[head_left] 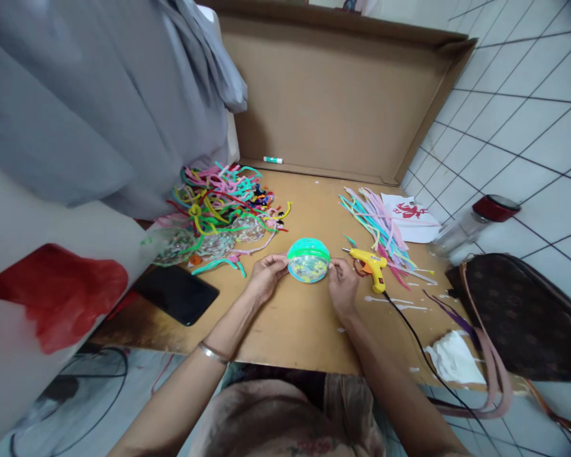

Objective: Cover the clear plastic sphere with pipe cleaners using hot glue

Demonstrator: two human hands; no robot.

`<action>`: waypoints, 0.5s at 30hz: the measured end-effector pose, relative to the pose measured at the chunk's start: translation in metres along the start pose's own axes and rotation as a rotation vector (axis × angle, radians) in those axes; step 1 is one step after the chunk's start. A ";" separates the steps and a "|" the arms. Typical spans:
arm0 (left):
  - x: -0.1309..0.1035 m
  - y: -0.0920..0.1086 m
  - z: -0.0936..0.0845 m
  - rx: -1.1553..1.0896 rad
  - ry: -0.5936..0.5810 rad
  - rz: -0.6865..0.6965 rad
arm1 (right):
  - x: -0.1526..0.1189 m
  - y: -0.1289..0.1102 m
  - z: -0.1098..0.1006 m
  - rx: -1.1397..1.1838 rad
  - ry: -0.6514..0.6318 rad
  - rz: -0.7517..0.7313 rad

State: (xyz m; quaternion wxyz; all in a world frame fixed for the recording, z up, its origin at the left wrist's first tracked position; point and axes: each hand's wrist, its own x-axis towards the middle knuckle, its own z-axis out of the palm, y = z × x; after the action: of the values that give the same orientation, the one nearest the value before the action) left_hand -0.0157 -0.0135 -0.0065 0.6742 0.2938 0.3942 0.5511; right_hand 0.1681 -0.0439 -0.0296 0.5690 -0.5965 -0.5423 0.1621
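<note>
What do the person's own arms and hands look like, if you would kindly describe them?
Both the left hand and the right hand are ungloved, and no sleeves show on the forearms. A smooth, silvery bangle circles the left arm near the wrist; the right wrist shows none.

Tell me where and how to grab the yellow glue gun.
Take the glue gun by its handle, probably with the right hand from the near side: the handle points toward the person, while the nozzle points left. The cord leaves the handle's end, so grip above it.
</note>
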 end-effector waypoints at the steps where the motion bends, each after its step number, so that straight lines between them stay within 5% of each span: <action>1: 0.000 0.000 0.000 -0.009 -0.003 -0.007 | 0.000 0.000 0.000 -0.005 -0.003 -0.013; 15: -0.002 0.003 0.003 -0.060 -0.029 0.042 | -0.001 0.002 -0.002 -0.068 -0.007 -0.070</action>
State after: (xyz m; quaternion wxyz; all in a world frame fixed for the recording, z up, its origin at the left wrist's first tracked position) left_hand -0.0151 -0.0150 -0.0016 0.6766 0.2897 0.3613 0.5725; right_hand 0.1704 -0.0449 -0.0309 0.5519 -0.5954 -0.5702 0.1258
